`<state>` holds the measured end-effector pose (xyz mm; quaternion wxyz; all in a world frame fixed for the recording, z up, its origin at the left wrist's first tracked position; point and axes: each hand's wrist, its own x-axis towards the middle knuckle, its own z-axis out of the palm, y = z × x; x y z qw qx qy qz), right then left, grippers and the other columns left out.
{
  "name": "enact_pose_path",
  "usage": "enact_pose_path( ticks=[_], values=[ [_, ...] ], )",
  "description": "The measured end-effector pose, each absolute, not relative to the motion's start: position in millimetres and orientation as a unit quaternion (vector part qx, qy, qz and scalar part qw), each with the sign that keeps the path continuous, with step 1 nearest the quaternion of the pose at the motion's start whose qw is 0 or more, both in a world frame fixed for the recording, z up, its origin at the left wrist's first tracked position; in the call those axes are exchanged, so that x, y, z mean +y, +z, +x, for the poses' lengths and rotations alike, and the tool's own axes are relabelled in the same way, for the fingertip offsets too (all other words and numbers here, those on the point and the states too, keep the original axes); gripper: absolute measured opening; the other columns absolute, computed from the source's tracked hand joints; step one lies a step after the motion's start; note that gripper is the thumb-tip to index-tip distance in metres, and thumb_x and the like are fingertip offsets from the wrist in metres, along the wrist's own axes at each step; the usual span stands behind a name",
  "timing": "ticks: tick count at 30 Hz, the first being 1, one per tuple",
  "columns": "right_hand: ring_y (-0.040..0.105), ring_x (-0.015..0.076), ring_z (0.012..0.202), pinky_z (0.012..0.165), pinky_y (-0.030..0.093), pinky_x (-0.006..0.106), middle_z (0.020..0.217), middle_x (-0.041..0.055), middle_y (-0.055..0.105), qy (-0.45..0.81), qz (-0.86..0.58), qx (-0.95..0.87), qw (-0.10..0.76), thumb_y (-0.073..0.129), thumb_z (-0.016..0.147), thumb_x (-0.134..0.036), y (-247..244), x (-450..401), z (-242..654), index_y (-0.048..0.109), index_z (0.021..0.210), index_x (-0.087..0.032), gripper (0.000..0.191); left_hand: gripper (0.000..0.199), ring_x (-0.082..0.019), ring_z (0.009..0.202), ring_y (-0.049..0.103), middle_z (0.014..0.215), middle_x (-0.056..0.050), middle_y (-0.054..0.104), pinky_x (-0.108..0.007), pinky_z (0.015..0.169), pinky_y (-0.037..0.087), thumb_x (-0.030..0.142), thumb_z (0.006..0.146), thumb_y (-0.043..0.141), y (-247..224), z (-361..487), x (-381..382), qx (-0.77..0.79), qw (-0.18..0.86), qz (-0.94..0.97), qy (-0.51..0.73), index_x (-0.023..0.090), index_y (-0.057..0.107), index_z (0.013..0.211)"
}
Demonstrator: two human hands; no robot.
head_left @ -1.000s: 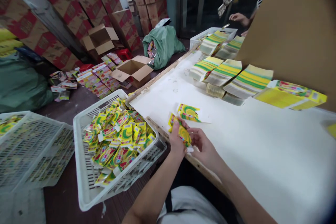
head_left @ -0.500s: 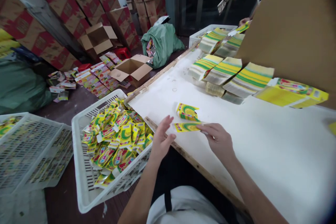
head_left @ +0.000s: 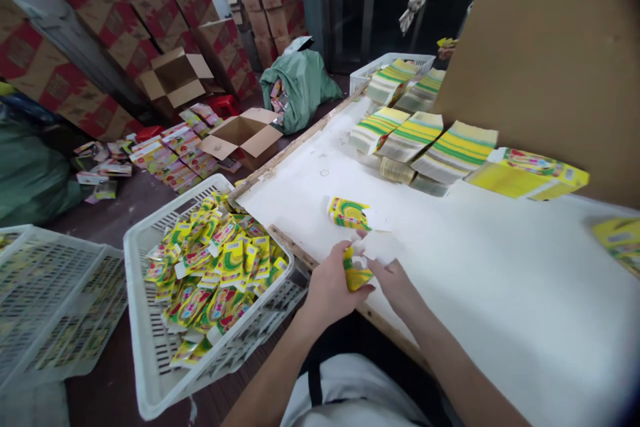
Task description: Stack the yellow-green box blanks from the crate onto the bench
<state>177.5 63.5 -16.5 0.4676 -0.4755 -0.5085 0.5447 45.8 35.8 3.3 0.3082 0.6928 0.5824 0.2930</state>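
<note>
My left hand (head_left: 330, 285) is closed around a small yellow-and-green carton (head_left: 356, 275), above the table's near edge. Its end by my right hand looks open, with white flaps showing. At those flaps are the fingertips of my right hand (head_left: 397, 285), pinched and slightly blurred. Just beyond my hands, a second small carton (head_left: 347, 213) lies on the white tabletop (head_left: 450, 260), its white inner flap pointing right. Left of my hands, a white plastic basket (head_left: 137, 320) holds a heap of similar yellow cartons (head_left: 227, 260).
Stacks of flat cartons (head_left: 455, 150) stand along the back of the table beside a larger yellow box (head_left: 530, 173) and a tall cardboard panel (head_left: 545, 67). Open cardboard boxes (head_left: 245, 133), a green sack (head_left: 303, 90) and another basket (head_left: 55, 300) are on the floor. Someone's hand (head_left: 449, 47) shows beyond the panel.
My left hand has moved right and closed on the carton, which was flat in my right hand before. The carton now looks opened up, with both hands on it.
</note>
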Motion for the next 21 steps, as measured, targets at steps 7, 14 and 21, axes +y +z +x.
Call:
enact_pose_path(
  ticks=[7,14,21],
  values=[
    [0.051,0.0229,0.111,0.095,0.04,0.043,0.123,0.0048,0.054,0.564,-0.441,-0.535,0.449,0.048,0.077,-0.027,-18.2,58.4,170.2,0.033,0.132,-0.024,0.057,0.045,-0.019,0.077,0.057,0.087,0.0,0.054,-0.032,0.069,0.045,0.02,0.063,0.061,-1.3,45.5,37.1,0.561,0.31,0.71,0.292,0.024,0.039,0.101],
    [0.04,0.0203,0.122,0.103,0.031,0.042,0.131,0.0039,0.046,0.391,-0.393,-0.745,0.371,0.039,0.076,-0.008,-30.1,57.9,179.8,0.048,0.123,-0.026,0.051,0.068,-0.022,0.103,0.049,0.117,-0.014,0.039,-0.036,0.086,0.042,0.008,0.056,0.056,-14.3,39.0,44.7,0.535,0.283,0.729,0.32,0.016,0.027,0.117],
    [0.028,0.0232,0.128,0.1,0.034,0.042,0.141,0.0075,0.029,0.369,-0.386,-0.788,0.307,0.043,0.073,-0.006,-33.0,60.3,186.6,0.033,0.133,-0.023,0.063,0.05,-0.023,0.093,0.053,0.098,-0.006,0.057,-0.039,0.083,0.042,0.02,0.058,0.064,-11.6,25.8,44.0,0.608,0.221,0.722,0.245,0.019,0.045,0.105]
  ],
)
